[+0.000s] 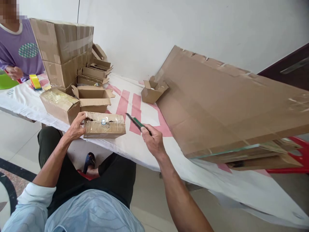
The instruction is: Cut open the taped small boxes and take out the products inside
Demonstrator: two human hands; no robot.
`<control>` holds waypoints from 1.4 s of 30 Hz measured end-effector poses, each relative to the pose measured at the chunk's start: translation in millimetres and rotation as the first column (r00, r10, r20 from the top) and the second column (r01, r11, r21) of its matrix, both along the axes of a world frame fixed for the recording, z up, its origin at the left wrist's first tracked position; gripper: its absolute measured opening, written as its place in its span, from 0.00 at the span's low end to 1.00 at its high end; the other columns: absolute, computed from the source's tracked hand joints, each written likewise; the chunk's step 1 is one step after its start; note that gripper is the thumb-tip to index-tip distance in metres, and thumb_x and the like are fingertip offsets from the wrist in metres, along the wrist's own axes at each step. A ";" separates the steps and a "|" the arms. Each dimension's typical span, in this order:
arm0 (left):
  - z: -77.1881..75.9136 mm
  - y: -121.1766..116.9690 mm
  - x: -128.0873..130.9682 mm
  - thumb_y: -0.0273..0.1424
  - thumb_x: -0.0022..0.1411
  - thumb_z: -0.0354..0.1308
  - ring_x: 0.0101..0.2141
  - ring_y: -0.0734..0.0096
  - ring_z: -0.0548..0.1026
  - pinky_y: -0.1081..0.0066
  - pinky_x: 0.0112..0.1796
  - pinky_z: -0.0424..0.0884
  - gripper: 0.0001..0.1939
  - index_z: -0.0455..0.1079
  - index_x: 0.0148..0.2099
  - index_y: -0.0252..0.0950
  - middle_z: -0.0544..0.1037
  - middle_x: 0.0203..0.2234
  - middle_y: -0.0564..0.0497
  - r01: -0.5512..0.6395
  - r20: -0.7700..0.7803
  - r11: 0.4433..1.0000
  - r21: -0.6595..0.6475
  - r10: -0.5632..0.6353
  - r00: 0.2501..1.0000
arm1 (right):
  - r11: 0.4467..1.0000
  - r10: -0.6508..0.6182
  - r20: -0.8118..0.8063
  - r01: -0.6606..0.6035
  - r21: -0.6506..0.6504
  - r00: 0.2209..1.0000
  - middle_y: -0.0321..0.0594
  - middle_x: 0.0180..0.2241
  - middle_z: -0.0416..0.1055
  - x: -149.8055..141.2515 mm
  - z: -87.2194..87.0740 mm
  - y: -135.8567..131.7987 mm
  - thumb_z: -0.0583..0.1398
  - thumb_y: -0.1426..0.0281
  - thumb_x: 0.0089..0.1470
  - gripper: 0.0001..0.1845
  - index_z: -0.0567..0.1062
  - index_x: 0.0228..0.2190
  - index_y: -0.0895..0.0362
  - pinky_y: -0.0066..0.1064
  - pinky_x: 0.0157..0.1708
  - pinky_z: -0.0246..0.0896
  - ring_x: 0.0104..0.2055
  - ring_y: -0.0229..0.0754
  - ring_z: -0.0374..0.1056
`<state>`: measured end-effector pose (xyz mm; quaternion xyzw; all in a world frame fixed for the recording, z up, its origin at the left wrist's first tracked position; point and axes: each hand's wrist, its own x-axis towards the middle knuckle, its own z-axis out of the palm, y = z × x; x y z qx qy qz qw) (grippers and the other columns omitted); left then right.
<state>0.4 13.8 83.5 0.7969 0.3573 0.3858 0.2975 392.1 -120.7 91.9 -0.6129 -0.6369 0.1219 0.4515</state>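
Note:
My left hand (76, 126) grips the left end of a small taped cardboard box (105, 125) that lies on the white cloth-covered table (135, 146) near its front edge. My right hand (153, 139) is closed round a green-handled cutter (135, 121), whose dark blade points up and left toward the box's right end without touching it.
Behind the small box stand an open carton (93, 98), a taped carton (59, 104) and a tall stack of cartons (63, 48). A small open box (153, 91) sits mid-table. A large flat cardboard sheet (227, 103) leans at right. A person in purple (20, 48) sits far left beside yellow tape (35, 81).

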 end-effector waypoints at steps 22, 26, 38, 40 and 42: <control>-0.2 -19.8 -1.0 0.33 0.65 0.73 0.65 0.52 0.75 0.58 0.63 0.81 0.26 0.81 0.65 0.42 0.75 0.65 0.40 0.096 -0.014 0.987 0.133 -0.095 0.995 | 0.907 0.418 0.492 -0.382 -0.177 0.764 0.43 0.45 0.89 -94.3 110.5 34.2 0.64 0.64 0.75 0.14 0.91 0.47 0.52 0.37 0.44 0.68 0.45 0.47 0.80; -0.3 -18.8 -0.3 0.36 0.66 0.75 0.65 0.52 0.76 0.57 0.64 0.80 0.26 0.81 0.65 0.42 0.76 0.64 0.40 0.090 -0.016 0.985 0.148 -0.089 0.996 | 0.923 0.383 0.557 -0.336 -0.190 0.737 0.43 0.42 0.88 -100.9 115.9 38.5 0.64 0.63 0.75 0.14 0.92 0.45 0.53 0.36 0.40 0.63 0.43 0.46 0.78; 5.4 -20.8 1.1 0.40 0.65 0.76 0.65 0.49 0.75 0.54 0.66 0.79 0.28 0.82 0.65 0.43 0.76 0.64 0.40 0.079 -0.003 0.994 0.069 -0.079 0.997 | 0.928 0.354 0.512 -0.363 -0.087 0.782 0.41 0.40 0.87 -90.4 118.7 34.3 0.64 0.62 0.75 0.15 0.91 0.46 0.51 0.36 0.41 0.65 0.40 0.45 0.76; 5.6 -20.6 1.3 0.41 0.64 0.76 0.66 0.49 0.75 0.54 0.66 0.79 0.28 0.82 0.65 0.43 0.76 0.64 0.40 0.081 0.000 0.994 0.067 -0.081 0.997 | 0.931 0.350 0.528 -0.350 -0.104 0.773 0.41 0.40 0.86 -92.3 119.2 34.7 0.64 0.62 0.74 0.14 0.91 0.45 0.52 0.36 0.40 0.64 0.40 0.45 0.76; 5.6 -20.2 1.6 0.42 0.64 0.77 0.66 0.48 0.74 0.54 0.66 0.80 0.29 0.82 0.64 0.43 0.75 0.64 0.40 0.079 0.003 0.995 0.063 -0.079 0.997 | 0.935 0.346 0.555 -0.329 -0.134 0.757 0.42 0.41 0.87 -97.5 118.5 36.6 0.65 0.62 0.74 0.14 0.91 0.44 0.53 0.37 0.39 0.63 0.41 0.46 0.76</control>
